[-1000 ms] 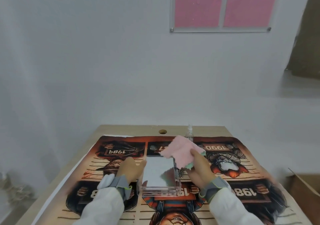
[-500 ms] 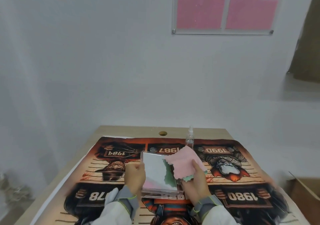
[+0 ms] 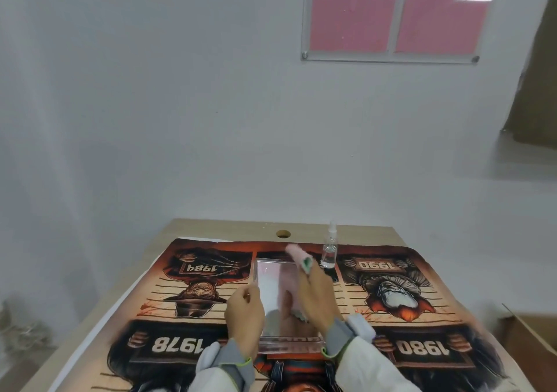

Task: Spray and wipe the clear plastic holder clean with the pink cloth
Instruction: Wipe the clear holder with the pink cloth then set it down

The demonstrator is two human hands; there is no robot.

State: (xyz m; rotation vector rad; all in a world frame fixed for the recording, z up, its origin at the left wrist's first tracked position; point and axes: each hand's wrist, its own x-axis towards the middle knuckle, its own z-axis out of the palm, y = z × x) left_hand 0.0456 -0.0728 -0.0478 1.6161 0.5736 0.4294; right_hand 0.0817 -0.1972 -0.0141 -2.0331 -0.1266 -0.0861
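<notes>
Clear plastic holder [image 3: 268,283] gripped at near-left edge by left hand [image 3: 244,310], steadied against wiping. Pink cloth [image 3: 297,257] clenched in right hand [image 3: 316,295], pressed onto face just right of that grip.

My left hand [image 3: 244,311]: raised in front of me, back of the hand toward the camera, fingers curled and closed on the left edge of the clear plastic holder [image 3: 268,283], wrist in a grey cuff below a white sleeve. My right hand [image 3: 316,296]: stretched forward and flat, fingers extended together, pressing the pink cloth [image 3: 297,259] against the holder's face, with the same grey cuff and white sleeve at the wrist.
</notes>
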